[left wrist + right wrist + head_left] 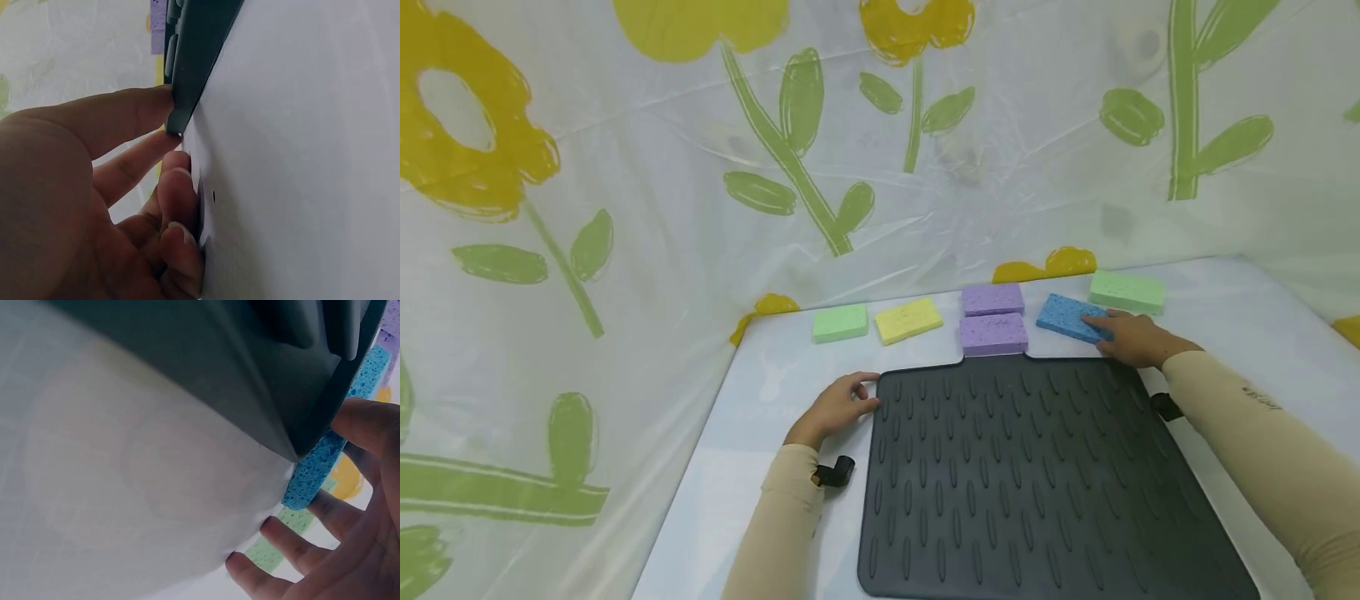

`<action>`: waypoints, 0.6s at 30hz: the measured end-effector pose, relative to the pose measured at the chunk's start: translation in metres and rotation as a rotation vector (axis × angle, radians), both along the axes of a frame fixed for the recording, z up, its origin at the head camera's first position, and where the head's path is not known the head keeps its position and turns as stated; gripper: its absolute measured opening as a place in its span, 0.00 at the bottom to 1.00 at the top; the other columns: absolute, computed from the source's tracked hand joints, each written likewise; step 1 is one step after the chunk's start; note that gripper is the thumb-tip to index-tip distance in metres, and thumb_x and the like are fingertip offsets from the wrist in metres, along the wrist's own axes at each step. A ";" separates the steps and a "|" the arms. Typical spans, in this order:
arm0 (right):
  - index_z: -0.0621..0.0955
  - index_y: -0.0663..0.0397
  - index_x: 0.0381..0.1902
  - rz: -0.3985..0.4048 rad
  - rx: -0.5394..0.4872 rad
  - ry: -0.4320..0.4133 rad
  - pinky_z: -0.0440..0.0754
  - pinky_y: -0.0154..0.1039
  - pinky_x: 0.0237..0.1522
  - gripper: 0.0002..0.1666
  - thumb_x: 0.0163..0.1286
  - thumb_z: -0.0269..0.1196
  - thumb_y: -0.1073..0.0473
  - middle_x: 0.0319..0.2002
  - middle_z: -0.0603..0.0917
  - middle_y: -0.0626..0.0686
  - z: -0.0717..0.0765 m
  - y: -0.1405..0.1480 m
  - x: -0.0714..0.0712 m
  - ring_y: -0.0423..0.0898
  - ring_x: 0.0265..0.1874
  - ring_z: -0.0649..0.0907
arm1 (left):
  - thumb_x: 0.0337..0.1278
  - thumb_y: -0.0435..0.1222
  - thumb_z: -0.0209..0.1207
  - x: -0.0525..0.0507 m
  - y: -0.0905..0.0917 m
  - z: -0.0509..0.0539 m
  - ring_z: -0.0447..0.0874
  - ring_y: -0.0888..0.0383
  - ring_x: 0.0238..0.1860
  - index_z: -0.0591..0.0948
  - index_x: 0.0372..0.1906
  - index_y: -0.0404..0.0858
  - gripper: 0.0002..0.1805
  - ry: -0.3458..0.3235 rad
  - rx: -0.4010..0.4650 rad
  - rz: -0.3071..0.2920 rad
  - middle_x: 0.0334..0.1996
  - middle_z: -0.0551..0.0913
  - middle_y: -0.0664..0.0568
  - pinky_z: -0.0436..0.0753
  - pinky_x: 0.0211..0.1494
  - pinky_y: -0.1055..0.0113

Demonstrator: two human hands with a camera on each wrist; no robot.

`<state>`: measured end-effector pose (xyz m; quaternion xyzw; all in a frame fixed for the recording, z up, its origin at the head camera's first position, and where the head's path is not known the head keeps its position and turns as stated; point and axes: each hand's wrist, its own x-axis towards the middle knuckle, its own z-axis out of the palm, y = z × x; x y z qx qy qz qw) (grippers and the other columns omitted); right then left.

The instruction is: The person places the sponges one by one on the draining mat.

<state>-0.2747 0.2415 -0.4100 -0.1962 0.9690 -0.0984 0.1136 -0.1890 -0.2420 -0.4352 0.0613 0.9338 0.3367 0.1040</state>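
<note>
blue sponge (1062, 314) lies flat on the white table (752, 458), set at a slant just past the far edge of the dark ridged mat (992, 477), nr the mat's far rt corner. rt hand (1137, 339) reaches over it, index on top of the sponge, thumb down by its near side; fingers mostly straight & spread, w/ a gap btwn thumb & index. can't tell if that thumb touches sponge or mat edge. l hand (837, 406) is at the mat's far l corner, thumb & index apart w/ tips against the edge, other fingers loosely curled down by the table. along the far side, l to rt: l green sponge (840, 323), yellow sponge (908, 321) at a tilt, then far purple sponge (992, 299) directly behind near purple sponge (993, 334), which sits right by the mat's tab; rt green sponge (1126, 292) is beyond the blue one, further rt. both sleeves are beige, w/ a small black device (835, 472) at the l wrist. flower-print sheet (662, 158) hangs behind.
</note>
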 end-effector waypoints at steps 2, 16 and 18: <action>0.64 0.67 0.73 -0.015 0.011 -0.004 0.60 0.76 0.63 0.34 0.72 0.55 0.61 0.67 0.60 0.84 0.001 0.003 0.000 0.82 0.65 0.63 | 0.64 0.41 0.63 -0.003 0.003 -0.002 0.72 0.57 0.37 0.77 0.66 0.45 0.26 0.001 -0.002 -0.003 0.39 0.78 0.53 0.70 0.42 0.64; 0.61 0.58 0.76 -0.117 -0.012 -0.047 0.67 0.77 0.55 0.35 0.74 0.55 0.57 0.71 0.56 0.78 -0.005 0.000 -0.001 0.86 0.63 0.60 | 0.62 0.42 0.64 0.000 0.004 -0.001 0.71 0.57 0.34 0.77 0.66 0.47 0.27 0.002 -0.029 0.047 0.39 0.79 0.53 0.70 0.40 0.63; 0.62 0.58 0.76 -0.119 -0.015 -0.044 0.67 0.77 0.56 0.35 0.74 0.55 0.58 0.72 0.56 0.78 -0.004 -0.003 -0.001 0.85 0.63 0.61 | 0.62 0.41 0.64 0.001 0.002 -0.002 0.70 0.58 0.33 0.77 0.66 0.46 0.27 0.002 -0.027 0.055 0.39 0.78 0.53 0.69 0.39 0.64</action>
